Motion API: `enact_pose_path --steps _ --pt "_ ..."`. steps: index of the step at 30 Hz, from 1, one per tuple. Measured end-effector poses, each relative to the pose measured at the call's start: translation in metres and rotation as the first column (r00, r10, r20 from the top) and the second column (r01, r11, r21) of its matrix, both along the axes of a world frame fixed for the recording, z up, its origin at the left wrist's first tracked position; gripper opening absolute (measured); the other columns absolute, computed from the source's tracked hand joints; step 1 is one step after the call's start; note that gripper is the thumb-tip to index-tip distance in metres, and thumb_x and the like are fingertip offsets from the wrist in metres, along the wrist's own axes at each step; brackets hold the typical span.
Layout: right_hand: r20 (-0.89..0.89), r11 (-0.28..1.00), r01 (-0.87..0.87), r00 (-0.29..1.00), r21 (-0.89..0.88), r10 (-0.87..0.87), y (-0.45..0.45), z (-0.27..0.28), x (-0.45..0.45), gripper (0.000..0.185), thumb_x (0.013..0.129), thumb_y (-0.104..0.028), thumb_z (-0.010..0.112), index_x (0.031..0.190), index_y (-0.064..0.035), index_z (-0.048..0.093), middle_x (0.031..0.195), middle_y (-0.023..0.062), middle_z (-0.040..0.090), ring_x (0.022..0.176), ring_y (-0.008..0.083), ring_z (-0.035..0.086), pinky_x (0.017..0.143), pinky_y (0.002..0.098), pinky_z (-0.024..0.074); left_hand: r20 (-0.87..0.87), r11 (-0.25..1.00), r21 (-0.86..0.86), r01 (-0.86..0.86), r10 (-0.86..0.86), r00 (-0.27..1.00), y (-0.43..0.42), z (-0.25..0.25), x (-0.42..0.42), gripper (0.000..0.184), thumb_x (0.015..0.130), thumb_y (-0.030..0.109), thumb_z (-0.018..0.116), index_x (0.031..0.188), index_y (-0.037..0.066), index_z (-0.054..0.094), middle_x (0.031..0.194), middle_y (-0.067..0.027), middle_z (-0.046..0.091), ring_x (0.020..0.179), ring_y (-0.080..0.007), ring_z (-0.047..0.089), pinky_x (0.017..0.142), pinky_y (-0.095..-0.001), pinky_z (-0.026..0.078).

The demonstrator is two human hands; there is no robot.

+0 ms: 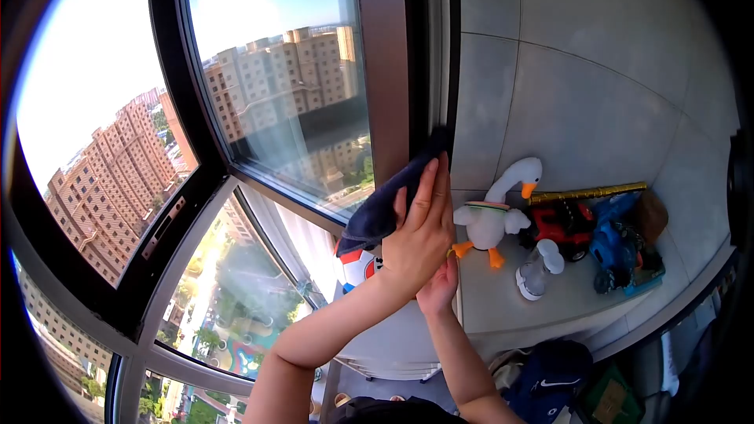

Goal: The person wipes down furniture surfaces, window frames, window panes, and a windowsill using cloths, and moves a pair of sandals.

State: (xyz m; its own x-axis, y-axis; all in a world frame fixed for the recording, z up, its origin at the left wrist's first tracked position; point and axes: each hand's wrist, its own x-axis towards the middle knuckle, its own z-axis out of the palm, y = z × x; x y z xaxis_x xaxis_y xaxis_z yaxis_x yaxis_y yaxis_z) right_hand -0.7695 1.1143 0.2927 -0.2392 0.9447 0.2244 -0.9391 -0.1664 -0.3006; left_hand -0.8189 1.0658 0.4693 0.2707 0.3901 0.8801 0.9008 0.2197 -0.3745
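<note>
A dark navy cloth (375, 213) lies bunched against the dark window frame (420, 55), its upper end reaching the edge beside the tiled wall. My left hand (420, 232) presses on this cloth with fingers extended upward and the thumb to the left, gripping it. Just below and partly behind it is my right hand (440, 286), near the ledge; its fingers are mostly hidden, so what they touch cannot be made out. A white and red object (360, 267) shows partly behind my left forearm.
On the ledge (503, 310) to the right stand a white plush goose (488, 220), a clear spray bottle (539, 271), a red toy vehicle (561, 224) and a blue toy (616, 255). A navy bag (554, 377) sits below. An open window sash (169, 149) is at left.
</note>
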Motion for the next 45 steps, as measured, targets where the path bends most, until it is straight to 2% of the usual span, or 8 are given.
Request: enact_pose_path --steps 7,8,17,22,29,36,40,45 --pt "0.027 0.991 -0.013 1.0 0.134 0.01 -0.005 0.004 0.0 0.052 0.094 -0.05 0.031 0.117 -0.0091 0.055 0.123 0.0057 0.056 0.115 0.017 0.049 0.102 0.0344 0.0316 -0.227 0.944 -0.295 -0.15 0.083 0.97 -0.004 -0.073 -0.002 0.046 0.077 0.009 0.048 0.119 -0.007 0.053 0.132 -0.0212 0.045 0.128 -0.032 0.038 0.103 -0.0431 0.029" --pt "0.084 0.939 -0.116 0.992 0.322 0.094 0.002 -0.006 0.007 0.063 0.096 -0.045 0.027 0.146 -0.011 0.011 0.151 0.004 0.017 0.137 0.0208 0.021 0.112 0.0361 0.0143 -0.17 0.958 -0.274 -0.082 0.035 0.985 -0.008 -0.072 0.0 0.045 0.077 0.009 0.048 0.118 -0.008 0.053 0.131 -0.0212 0.046 0.127 -0.0321 0.039 0.102 -0.0426 0.03" --pt "-0.161 0.95 -0.268 0.943 0.159 0.292 0.01 -0.022 0.016 0.043 0.096 -0.041 0.038 0.115 -0.0071 0.055 0.114 0.0054 0.059 0.106 0.0189 0.055 0.095 0.0304 0.0422 0.151 0.824 -0.359 0.438 -0.412 0.898 -0.031 -0.132 -0.009 0.044 0.071 0.006 0.054 0.113 -0.006 0.057 0.127 -0.0186 0.049 0.122 -0.0305 0.044 0.098 -0.0421 0.038" --pt "-0.235 0.98 -0.136 0.967 -0.148 0.099 -0.007 -0.03 0.001 0.039 0.096 -0.038 0.034 0.112 -0.0089 0.056 0.114 0.0058 0.059 0.108 0.018 0.053 0.096 0.033 0.0389 0.124 0.815 -0.232 0.531 -0.516 0.847 -0.026 -0.1 -0.024 0.039 0.07 0.011 0.054 0.107 0.002 0.062 0.126 -0.0127 0.052 0.123 -0.0274 0.043 0.098 -0.0405 0.036" --pt "-0.139 0.988 -0.051 0.988 0.146 0.071 -0.073 -0.067 -0.031 0.04 0.096 -0.033 0.03 0.127 -0.0098 0.043 0.127 0.0018 0.047 0.119 0.0168 0.044 0.1 0.0309 0.0334 0.323 0.723 -0.094 0.684 -0.628 0.708 -0.045 -0.147 -0.048 0.042 0.059 0.015 0.063 0.099 0.002 0.062 0.111 -0.012 0.055 0.107 -0.0303 0.05 0.091 -0.0434 0.043" --pt "0.333 0.903 -0.429 0.847 -0.032 0.414 -0.168 -0.043 -0.116 0.041 0.094 -0.036 0.034 0.106 -0.0047 0.057 0.1 0.0092 0.062 0.097 0.02 0.058 0.088 0.0327 0.0431 0.779 0.866 0.297 0.402 -0.463 0.423 -0.179 -0.202 -0.145 0.022 0.083 0.008 0.057 0.105 0.006 0.058 0.123 -0.0146 0.047 0.117 -0.0301 0.043 0.098 -0.0362 0.036" --pt "0.402 0.764 -0.643 0.687 -0.051 0.605 -0.243 -0.054 -0.184 0.032 0.094 -0.024 0.039 0.106 -0.0006 0.056 0.097 0.0113 0.064 0.089 0.0213 0.06 0.081 0.0319 0.0479 0.518 0.912 0.389 -0.131 -0.099 0.85 -0.314 -0.176 -0.203 0.024 0.08 -0.005 0.053 0.101 0.003 0.045 0.109 -0.0228 0.052 0.097 -0.0357 0.056 0.085 -0.0426 0.046" --pt "0.463 0.571 -0.821 0.507 0.005 0.727 -0.348 -0.052 -0.223 0.029 0.092 -0.019 0.042 0.107 0.002 0.055 0.096 0.0144 0.064 0.087 0.0224 0.062 0.082 0.0335 0.0487 0.437 0.767 0.316 -0.558 0.404 0.804 -0.439 -0.126 -0.275 0.028 0.081 -0.001 0.053 0.109 0.002 0.052 0.11 -0.0149 0.054 0.1 -0.0313 0.054 0.088 -0.0417 0.043"
